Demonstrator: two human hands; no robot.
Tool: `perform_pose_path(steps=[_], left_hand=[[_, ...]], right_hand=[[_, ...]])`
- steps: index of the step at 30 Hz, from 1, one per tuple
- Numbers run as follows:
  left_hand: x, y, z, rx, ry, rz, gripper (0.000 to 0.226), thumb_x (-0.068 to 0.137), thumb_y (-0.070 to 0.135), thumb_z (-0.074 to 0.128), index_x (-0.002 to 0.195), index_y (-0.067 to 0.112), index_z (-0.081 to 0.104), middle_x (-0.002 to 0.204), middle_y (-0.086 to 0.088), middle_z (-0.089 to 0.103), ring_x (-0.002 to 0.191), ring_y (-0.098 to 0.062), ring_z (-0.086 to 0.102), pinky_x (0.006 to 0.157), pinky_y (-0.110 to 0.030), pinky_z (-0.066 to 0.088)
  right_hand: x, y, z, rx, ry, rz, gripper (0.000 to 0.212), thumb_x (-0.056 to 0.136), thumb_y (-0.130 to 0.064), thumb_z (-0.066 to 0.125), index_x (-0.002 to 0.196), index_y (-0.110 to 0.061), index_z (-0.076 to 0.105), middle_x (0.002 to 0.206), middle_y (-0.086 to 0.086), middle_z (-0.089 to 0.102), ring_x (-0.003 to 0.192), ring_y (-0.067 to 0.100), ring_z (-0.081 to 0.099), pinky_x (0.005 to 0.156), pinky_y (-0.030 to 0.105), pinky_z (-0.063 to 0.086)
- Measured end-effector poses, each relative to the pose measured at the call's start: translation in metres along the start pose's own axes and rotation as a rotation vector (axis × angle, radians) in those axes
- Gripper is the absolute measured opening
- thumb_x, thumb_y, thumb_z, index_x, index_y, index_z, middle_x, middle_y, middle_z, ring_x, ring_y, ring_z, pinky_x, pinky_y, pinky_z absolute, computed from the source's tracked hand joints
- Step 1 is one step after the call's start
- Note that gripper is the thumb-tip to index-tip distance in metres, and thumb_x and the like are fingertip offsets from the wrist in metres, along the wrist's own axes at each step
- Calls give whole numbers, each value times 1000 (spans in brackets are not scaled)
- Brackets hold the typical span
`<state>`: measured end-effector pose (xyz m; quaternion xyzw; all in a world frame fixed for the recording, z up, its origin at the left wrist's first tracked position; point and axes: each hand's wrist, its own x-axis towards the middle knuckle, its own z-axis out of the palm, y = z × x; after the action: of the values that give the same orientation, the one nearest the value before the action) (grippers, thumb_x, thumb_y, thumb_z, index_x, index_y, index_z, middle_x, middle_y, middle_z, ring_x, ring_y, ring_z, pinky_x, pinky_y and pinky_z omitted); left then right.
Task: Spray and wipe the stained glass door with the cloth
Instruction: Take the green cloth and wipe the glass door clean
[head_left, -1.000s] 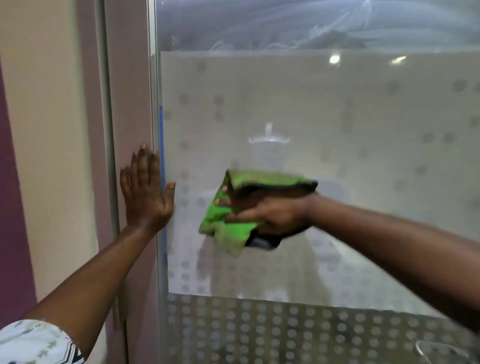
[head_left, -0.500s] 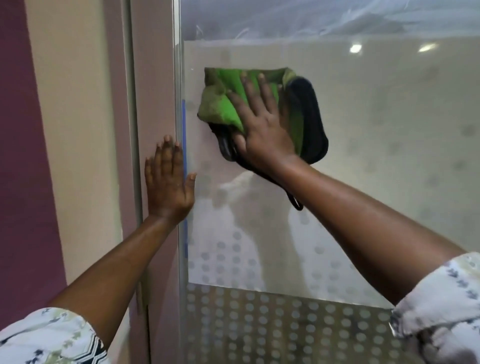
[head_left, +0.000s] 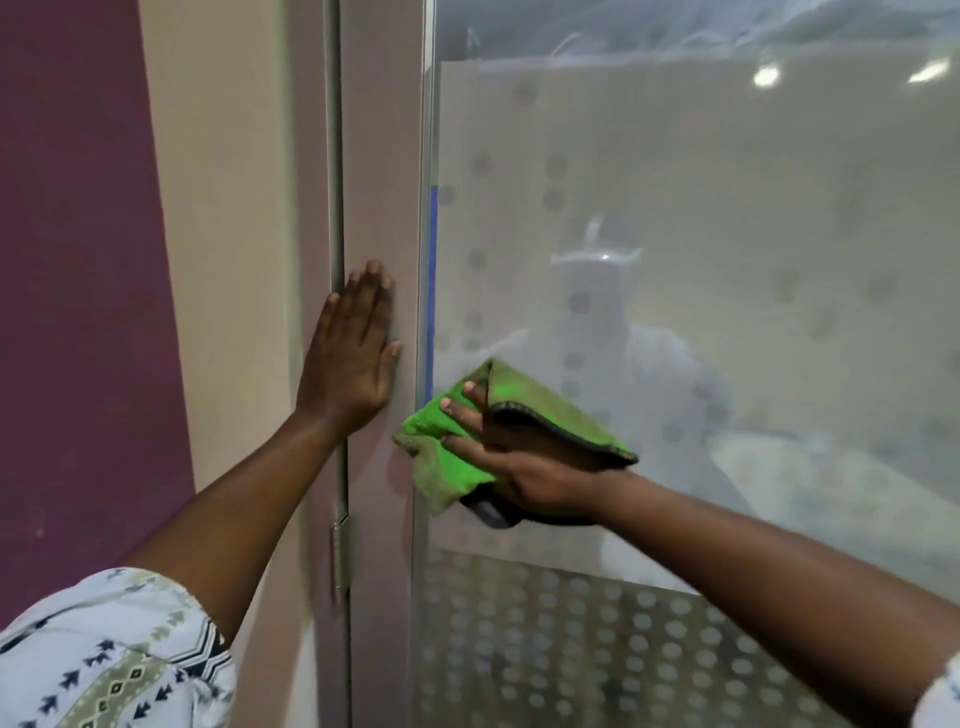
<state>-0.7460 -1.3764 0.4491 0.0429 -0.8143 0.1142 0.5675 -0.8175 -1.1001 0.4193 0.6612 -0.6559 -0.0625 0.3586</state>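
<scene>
**Green cloth pressed flat at the glass door's left edge**

At nine o'clock in the view, a maroon wall panel (head_left: 67, 312) meets a cream wall strip (head_left: 228, 260). At seven o'clock, a white patterned sleeve (head_left: 104, 654) covers the left upper arm. The left hand (head_left: 350, 358) lies flat on the mauve door frame (head_left: 382, 156), fingers straight and pointing to twelve o'clock, grasping nothing. At six o'clock from that hand, a metal hinge (head_left: 340, 558) sits in the frame gap. A thin blue strip (head_left: 431, 291) runs along the edge of the frosted glass door with grey dots (head_left: 727, 182). At four o'clock from the left hand, the right hand (head_left: 524, 467) presses a green microfibre cloth with a dark border (head_left: 441, 473) against the glass. Its fingers are stretched out toward nine o'clock, and a flap of the cloth folds over its back.
</scene>
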Motion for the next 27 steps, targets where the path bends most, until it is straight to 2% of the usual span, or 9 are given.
perform_pose_path(steps=[3,5,8,11,14,16,19,22,27], left_hand=[[0,-2,4,27,24,22,66,107,38,28,165,11,13,174,-10,9,161,-25,9,130,-34,-3],[-1,-3,6,30,42,34,66,108,40,23,165,11,13,174,-10,9,161,-26,11,130,-35,-2],[-1,-4,8,3,60,32,66,107,37,30,166,13,10,174,-5,4,162,-22,6,130,-34,-2],[0,-5,10,-11,81,35,67,106,35,32,166,14,9,174,-1,-2,162,-18,2,130,-33,-3],[-1,-5,11,-15,107,48,65,106,33,33,165,12,14,174,-4,3,162,-21,6,131,-34,-2],[-2,-5,10,-24,137,53,63,104,29,37,162,6,26,171,-12,21,159,-30,20,131,-34,0],[-2,-4,7,-52,198,72,56,99,24,47,148,-2,48,152,-26,50,145,-43,42,131,-33,3],[0,-5,3,-158,191,43,67,95,24,55,153,-5,37,158,-27,40,151,-34,32,130,-26,-1],[-1,-5,7,-12,117,68,67,104,25,39,164,9,15,173,-13,14,161,-26,10,130,-34,-3]], right_hand=[[23,30,-44,-94,88,52,55,105,-29,52,154,-8,42,164,25,27,154,46,20,124,57,18],[50,56,-81,-221,206,175,60,104,-39,41,156,-10,38,164,23,30,153,44,25,125,56,18],[99,86,-130,-256,283,422,66,101,-47,37,161,-22,28,170,12,19,158,38,13,126,56,17],[136,93,-140,-259,289,513,74,95,-56,36,163,-28,23,173,8,10,159,38,2,126,61,6],[148,77,-117,-162,329,510,76,95,-49,44,163,-25,21,173,11,5,159,38,-3,124,52,-10],[145,60,-94,-74,360,446,76,94,-39,53,162,-18,27,171,16,9,158,41,-2,123,43,-13],[128,33,-60,-6,394,394,75,91,-29,61,158,-9,35,168,23,16,157,46,3,127,45,-9],[97,3,-22,29,370,343,74,92,-30,63,157,-6,37,168,23,18,157,46,5,129,51,-3],[36,-48,43,59,143,256,72,96,-41,56,159,-12,33,171,17,11,158,40,-1,126,60,9]])
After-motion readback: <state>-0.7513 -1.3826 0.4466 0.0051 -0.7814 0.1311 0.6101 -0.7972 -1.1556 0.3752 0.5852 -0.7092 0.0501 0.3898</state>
